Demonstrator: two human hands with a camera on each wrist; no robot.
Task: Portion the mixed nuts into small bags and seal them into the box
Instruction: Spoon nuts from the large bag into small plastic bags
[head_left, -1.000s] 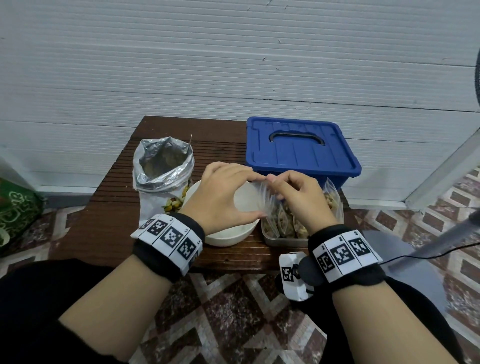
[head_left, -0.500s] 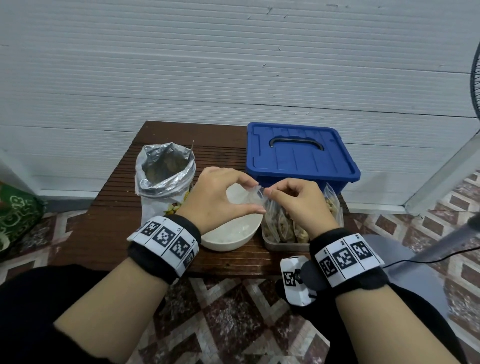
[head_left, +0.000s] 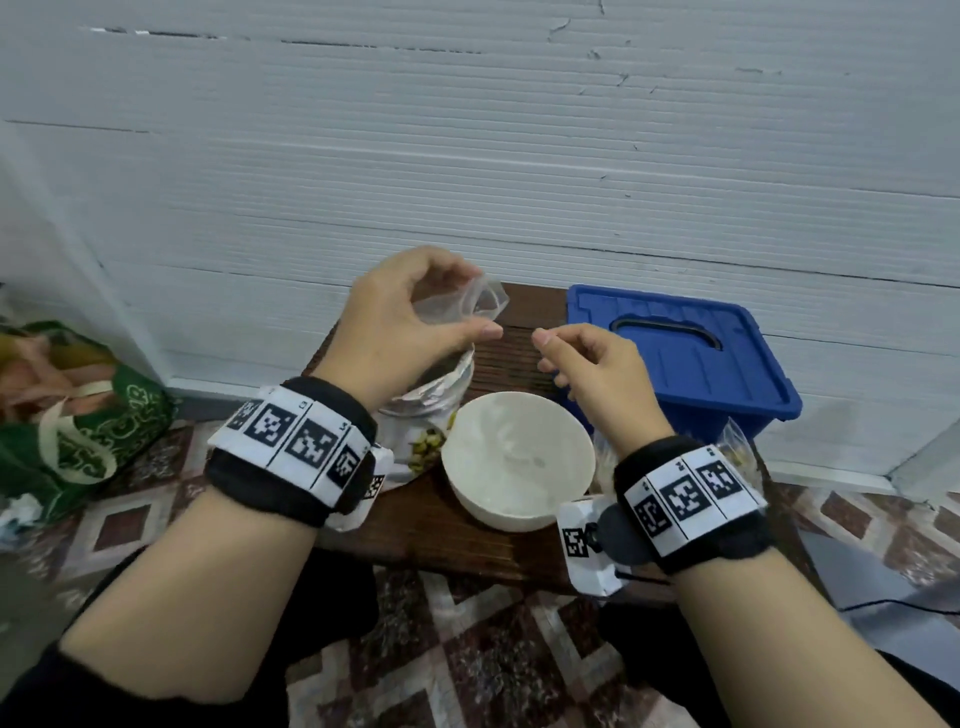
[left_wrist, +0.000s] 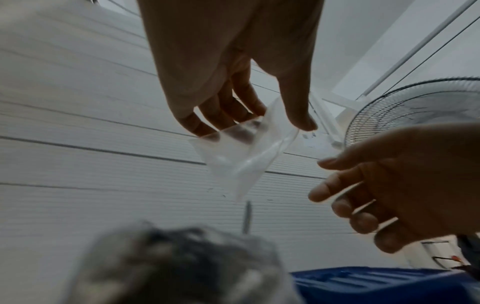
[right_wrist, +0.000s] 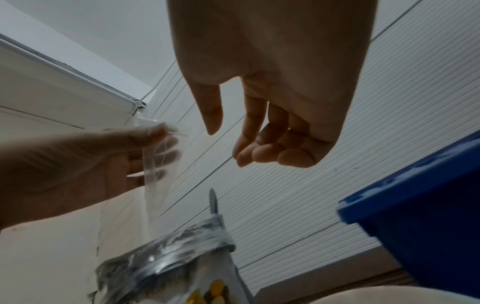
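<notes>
My left hand (head_left: 415, 317) pinches a small empty clear bag (head_left: 470, 304) between thumb and fingers, raised above the foil nut bag (head_left: 441, 395). The left wrist view shows the clear bag (left_wrist: 244, 156) hanging from those fingers (left_wrist: 207, 121). My right hand (head_left: 582, 364) hovers just to the right, fingers loosely curled, holding nothing; in the right wrist view this hand (right_wrist: 272, 144) is bare. A thin metal handle (right_wrist: 213, 200) sticks out of the foil nut bag (right_wrist: 168, 267). The blue box (head_left: 680, 353) sits shut at the right.
A white bowl (head_left: 517, 460) stands on the dark wooden table (head_left: 415, 525) in front of the foil bag. Filled small bags (head_left: 737, 452) show behind my right wrist. A green bag (head_left: 88, 421) lies on the tiled floor at left. A fan (left_wrist: 415, 107) stands to the right.
Both hands rose from over the bowl. My right hand let go of the clear bag, which now stays with my left hand, moved left over the foil bag.
</notes>
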